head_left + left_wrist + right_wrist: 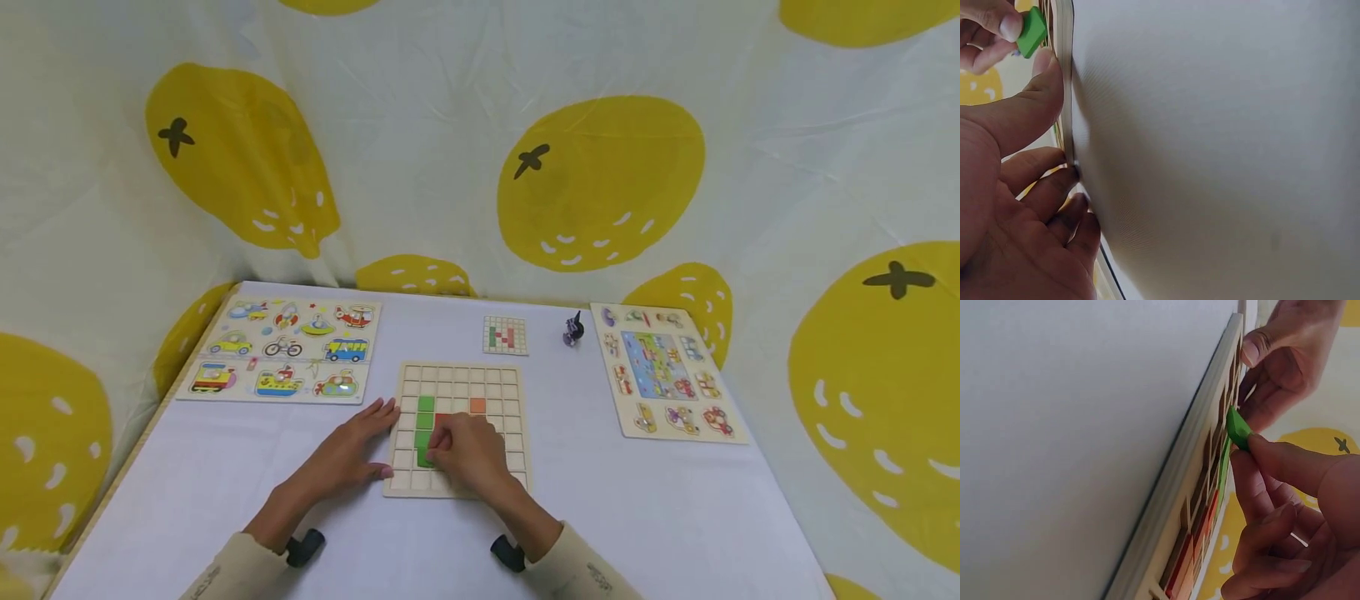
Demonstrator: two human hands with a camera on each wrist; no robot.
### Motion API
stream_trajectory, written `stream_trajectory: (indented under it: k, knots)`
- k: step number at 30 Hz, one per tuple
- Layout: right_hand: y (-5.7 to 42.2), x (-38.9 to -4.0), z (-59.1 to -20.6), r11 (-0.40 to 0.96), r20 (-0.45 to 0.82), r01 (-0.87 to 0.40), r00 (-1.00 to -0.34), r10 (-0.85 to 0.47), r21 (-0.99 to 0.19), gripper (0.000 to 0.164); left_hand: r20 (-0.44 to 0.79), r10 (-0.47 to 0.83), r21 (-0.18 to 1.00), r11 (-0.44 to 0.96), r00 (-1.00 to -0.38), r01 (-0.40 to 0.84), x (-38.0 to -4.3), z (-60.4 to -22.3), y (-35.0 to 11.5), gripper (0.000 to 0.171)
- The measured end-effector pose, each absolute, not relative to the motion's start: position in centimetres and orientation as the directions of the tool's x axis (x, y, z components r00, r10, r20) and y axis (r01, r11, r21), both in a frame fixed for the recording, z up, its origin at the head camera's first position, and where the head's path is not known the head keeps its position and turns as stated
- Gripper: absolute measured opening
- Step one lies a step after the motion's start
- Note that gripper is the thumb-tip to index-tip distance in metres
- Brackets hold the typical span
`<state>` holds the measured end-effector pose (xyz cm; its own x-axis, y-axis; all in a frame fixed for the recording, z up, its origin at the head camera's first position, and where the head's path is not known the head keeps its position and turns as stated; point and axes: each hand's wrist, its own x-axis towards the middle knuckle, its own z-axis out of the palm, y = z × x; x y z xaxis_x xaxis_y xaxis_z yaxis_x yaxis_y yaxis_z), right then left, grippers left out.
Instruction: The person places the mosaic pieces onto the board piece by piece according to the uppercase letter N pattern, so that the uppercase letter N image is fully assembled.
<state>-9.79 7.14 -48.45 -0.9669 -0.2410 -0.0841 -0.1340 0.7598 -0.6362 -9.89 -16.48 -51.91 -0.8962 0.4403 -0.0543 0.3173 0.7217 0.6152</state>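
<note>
A wooden grid board (465, 365) lies on the white table between the hands. My right hand (474, 457) pinches a green square tile (1239, 429) between thumb and forefinger, tilted close over the lower left cells. In the left wrist view the same tile shows its flat face. Above it, green tiles (426, 404) sit in a column of cells. A red tile (442, 418) is partly hidden by the right hand, and an orange tile (477, 406) lies farther right. My left hand (347, 450) rests at the board's left edge, fingers extended, thumb by the lower corner.
Behind the board lies a small pattern card (506, 335) with coloured squares. A dark little figurine (573, 328) stands to its right. A vehicle puzzle board (281, 348) lies at the back left, another picture puzzle (660, 367) at the right. Lemon-print cloth (420, 167) hangs behind.
</note>
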Motion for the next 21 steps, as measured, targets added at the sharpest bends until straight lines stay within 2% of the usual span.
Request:
stream_trajectory:
  k: [14, 21]
  knots:
    - [6.5, -9.4, -49.6, 0.811, -0.073, -0.141, -0.973, -0.221, -0.567, 0.022, -0.057, 0.449, 0.617, 0.718, -0.892, 0.322, -9.8, -51.9, -16.0, 0.096]
    - [7.1, -9.4, -48.9, 0.782, -0.04, -0.156, -0.974, -0.225, -0.603, 0.015, -0.053, 0.452, 0.625, 0.71, -0.891, 0.323, -9.7, -51.6, -15.9, 0.096]
